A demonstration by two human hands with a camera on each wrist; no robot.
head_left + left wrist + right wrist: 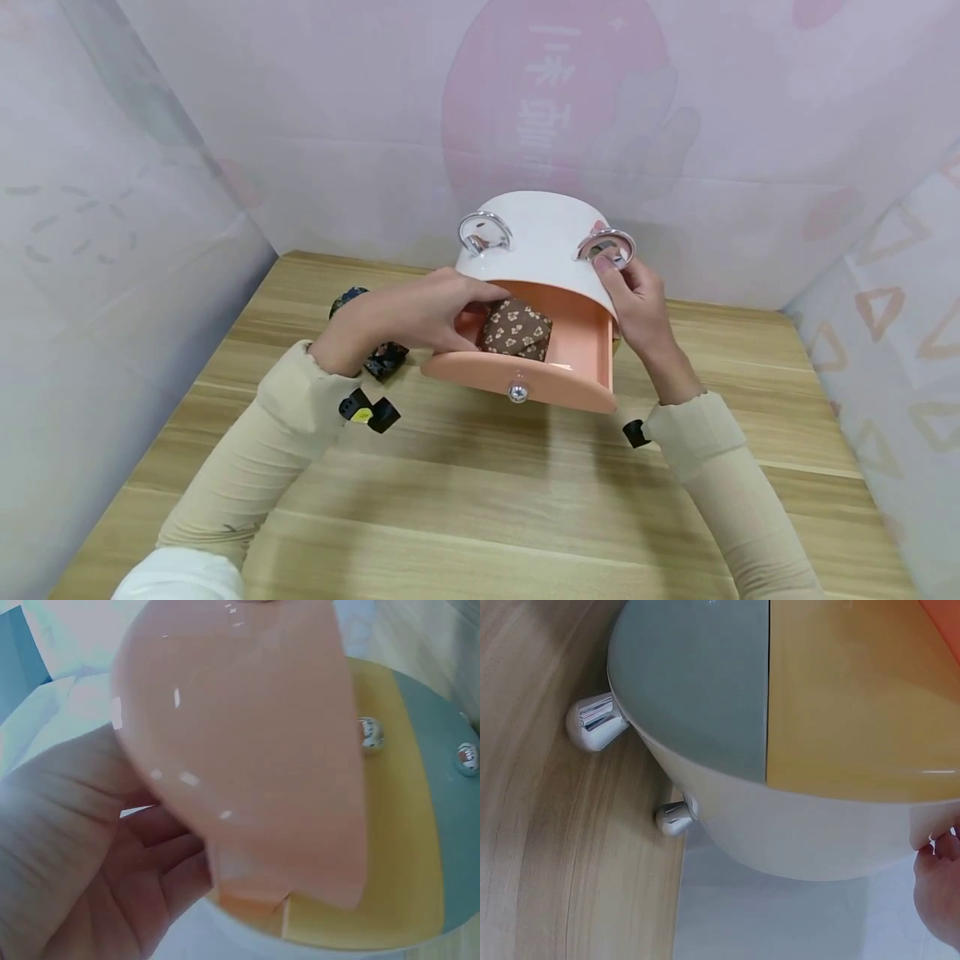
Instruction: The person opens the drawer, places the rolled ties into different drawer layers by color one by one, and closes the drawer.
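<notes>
A white rounded cabinet (536,225) has its peach top drawer (585,342) pulled out. Inside lies a brown folded cloth bundle (517,329) with cream flowers. My left hand (431,308) reaches over the drawer's left side, thumb and fingers around the bundle's left end. In the left wrist view the peach drawer front (247,735) hides the bundle and the fingertips of the left hand (112,847). At the cabinet's upper right, my right hand (637,304) holds the silver ring-shaped ear (606,247) with its thumb in front.
A dark floral cloth item (386,360) lies on the wooden table (465,508), partly behind the left forearm. Below the open drawer are a yellow drawer (401,825) and a grey-green drawer (697,690). Silver feet (596,722) support the cabinet. Printed sheets (337,108) stand around the table.
</notes>
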